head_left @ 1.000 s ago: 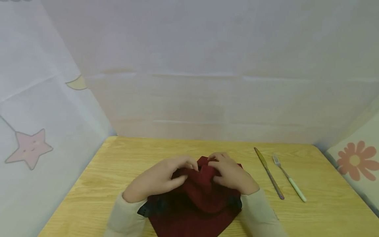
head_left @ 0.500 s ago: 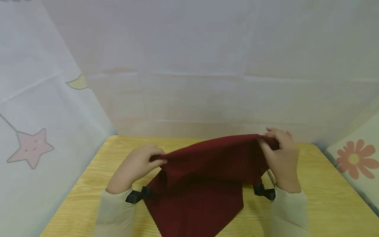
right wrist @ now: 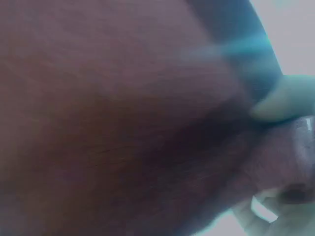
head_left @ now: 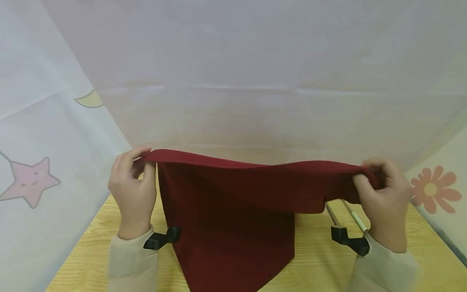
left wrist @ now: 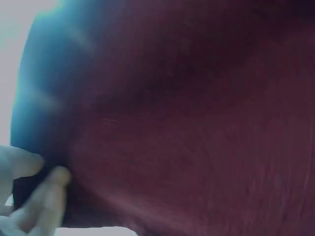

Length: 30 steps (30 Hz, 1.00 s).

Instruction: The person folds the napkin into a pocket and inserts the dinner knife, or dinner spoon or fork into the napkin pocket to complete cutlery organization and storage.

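Note:
A dark red cloth (head_left: pixel 233 198) hangs spread between my two hands, its top edge lifted above the table and its lower part toward me. My left hand (head_left: pixel 132 190) pinches the upper left end between thumb and fingers. At the opposite end, my right hand (head_left: pixel 387 198) grips the bunched upper right part, thumb on the near side. Both wrist views are mostly filled by the cloth (left wrist: pixel 197 123); at the left wrist view's edge, fingertips (left wrist: pixel 60 176) press on it. The right wrist view has the thumb (right wrist: pixel 275 108) against the fabric.
Behind the cloth's right side lie a knife (head_left: pixel 333 214) and a fork with a pale green handle (head_left: pixel 358 221), both partly hidden. The wooden table (head_left: pixel 91 251) runs back to a pale fabric wall (head_left: pixel 233 73), with printed side panels left and right.
The hands go from bunching the cloth near the middle to far apart, each at one end. The cloth's upper edge is raised and stretched out, now covering part of the knife and fork.

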Available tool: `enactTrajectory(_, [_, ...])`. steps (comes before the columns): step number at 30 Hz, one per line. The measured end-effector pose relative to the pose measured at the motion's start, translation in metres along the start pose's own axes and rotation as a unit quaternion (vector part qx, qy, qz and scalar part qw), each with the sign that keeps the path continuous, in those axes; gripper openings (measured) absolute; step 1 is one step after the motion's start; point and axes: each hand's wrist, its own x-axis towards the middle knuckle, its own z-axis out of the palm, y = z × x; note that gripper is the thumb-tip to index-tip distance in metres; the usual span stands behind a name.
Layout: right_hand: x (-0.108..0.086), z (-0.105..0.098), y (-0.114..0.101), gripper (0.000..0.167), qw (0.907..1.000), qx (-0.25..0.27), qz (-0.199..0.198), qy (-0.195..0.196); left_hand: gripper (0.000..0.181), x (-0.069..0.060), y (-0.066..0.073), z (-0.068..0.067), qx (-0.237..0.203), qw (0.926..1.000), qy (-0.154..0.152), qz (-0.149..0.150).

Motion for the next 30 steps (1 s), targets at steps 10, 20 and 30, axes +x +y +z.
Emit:
enactTrajectory(10, [-0.013,0.05,0.073,0.026,0.9495,-0.182,0.167,-0.194,0.051,-0.031,-0.093,0.028,-0.009,0.9488,-0.292,-0.12])
enactTrajectory(20, [-0.023,0.063,0.105,0.075,0.8415,-0.078,0.178,-0.504,0.061,-0.042,-0.117,0.022,0.053,0.8818,-0.413,-0.221])
enactTrajectory(30, [-0.034,0.067,0.108,0.043,0.779,-0.128,0.178,-0.587,0.034,-0.054,-0.115,0.024,0.083,0.7808,-0.59,-0.187])
